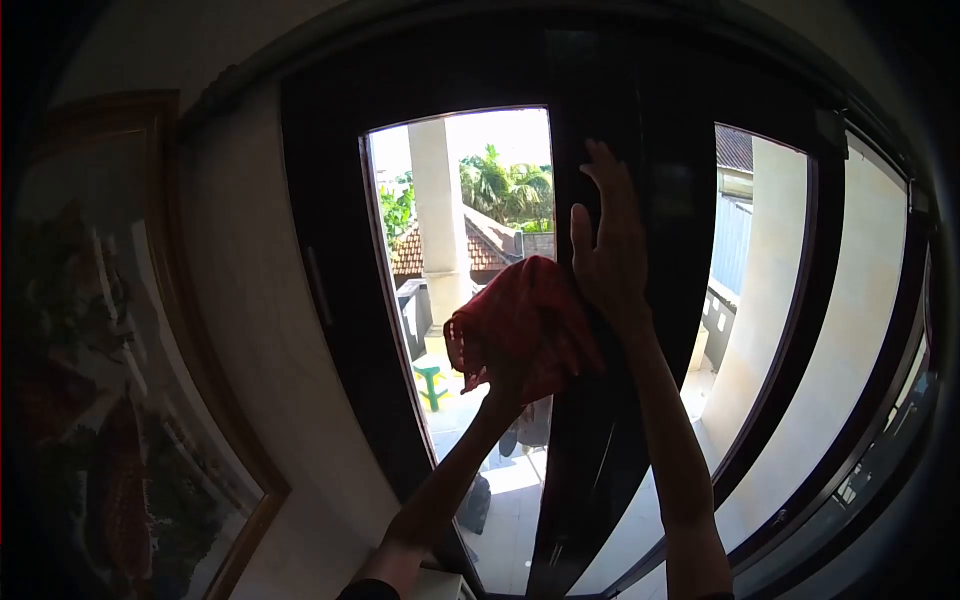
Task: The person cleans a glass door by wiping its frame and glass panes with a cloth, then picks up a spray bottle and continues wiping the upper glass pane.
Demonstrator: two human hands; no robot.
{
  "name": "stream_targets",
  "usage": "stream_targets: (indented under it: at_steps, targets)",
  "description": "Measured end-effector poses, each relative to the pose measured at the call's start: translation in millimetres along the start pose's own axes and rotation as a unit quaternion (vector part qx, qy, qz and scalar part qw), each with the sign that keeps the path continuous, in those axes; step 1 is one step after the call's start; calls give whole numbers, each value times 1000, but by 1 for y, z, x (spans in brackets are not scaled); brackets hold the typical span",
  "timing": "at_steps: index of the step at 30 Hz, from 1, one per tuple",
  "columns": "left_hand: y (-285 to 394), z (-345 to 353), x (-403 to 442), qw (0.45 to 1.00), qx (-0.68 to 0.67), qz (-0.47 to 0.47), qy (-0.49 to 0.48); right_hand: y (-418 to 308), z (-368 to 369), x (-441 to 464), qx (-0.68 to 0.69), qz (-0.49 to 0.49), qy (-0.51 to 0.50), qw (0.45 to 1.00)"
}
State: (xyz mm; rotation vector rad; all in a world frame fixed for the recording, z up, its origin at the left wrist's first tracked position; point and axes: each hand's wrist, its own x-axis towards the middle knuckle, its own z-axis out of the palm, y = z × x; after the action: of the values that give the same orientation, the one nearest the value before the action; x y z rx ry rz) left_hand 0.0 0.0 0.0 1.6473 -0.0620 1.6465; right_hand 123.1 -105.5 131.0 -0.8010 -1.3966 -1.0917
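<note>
A red cloth is bunched over my left hand, which grips it from below; most of the fingers are hidden by its folds. The cloth is up in front of the glass pane of a dark door, and its right side overlaps the dark frame. To the right of the cloth, my right hand is raised with its fingers stretched upward and the thumb apart. It holds nothing and lies over the dark frame; whether the palm touches the frame I cannot tell.
On the left wall hangs a large gold-framed picture. More glass panels curve away at right. Through the glass I see a pale column, a green stool, tiled roofs and trees. Low down is a pale furniture corner.
</note>
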Motion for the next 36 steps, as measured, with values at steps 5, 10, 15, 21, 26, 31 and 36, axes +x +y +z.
stream_targets:
  at_steps: [5,10,15,21,26,31,36]
  targets:
    - [51,16,72,997,-58,28,-47,-2,-9,1,68,-8,7,998]
    - [31,10,52,915,341,209,-54,-6,-15,0,86,-41,21,995]
    - [-58,-6,-98,996,-12,-63,58,-19,-11,-32,76,-83,29,993]
    - [-32,-18,-63,992,-89,-79,32,-37,-26,-65,105,49,-63,991]
    - [42,-11,40,992,-116,-49,32,-38,-27,-69,136,31,-32,990]
    - [57,-13,70,995,-99,7,29,-37,-25,-69,176,86,-24,980]
    - [41,-15,-10,966,242,3,92,-47,-36,9,-45,-17,-91,995]
